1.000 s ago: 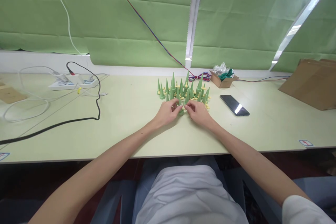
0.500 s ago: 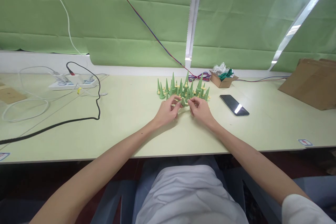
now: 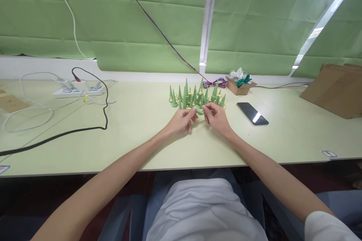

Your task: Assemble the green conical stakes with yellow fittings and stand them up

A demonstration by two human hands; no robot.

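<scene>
Between my two hands lies a small green cone-shaped piece point(image 3: 199, 110), tilted on its side. My left hand point(image 3: 184, 119) pinches its left end between thumb and forefinger, the other fingers hanging below. Thumb and forefinger of my right hand point(image 3: 215, 117) are closed at its right end, and whatever else they grip there is too small to make out. Just beyond my fingers stand several upright green cones point(image 3: 186, 91) of differing heights, with small pale yellow bits among them. My hands hide the front of this group.
A black phone point(image 3: 252, 113) lies right of my hands. Behind it stands a small cardboard box point(image 3: 238, 89) with crumpled plastic, beside coiled red and blue wires point(image 3: 215, 82). A power strip point(image 3: 79, 91) and a black cable point(image 3: 105, 115) occupy the left. Brown cardboard point(image 3: 336, 89) leans at far right.
The green piece between my hands has gone from roughly upright to lying sideways. My left hand has turned slightly and dropped a little; my right hand has stayed nearly in place.
</scene>
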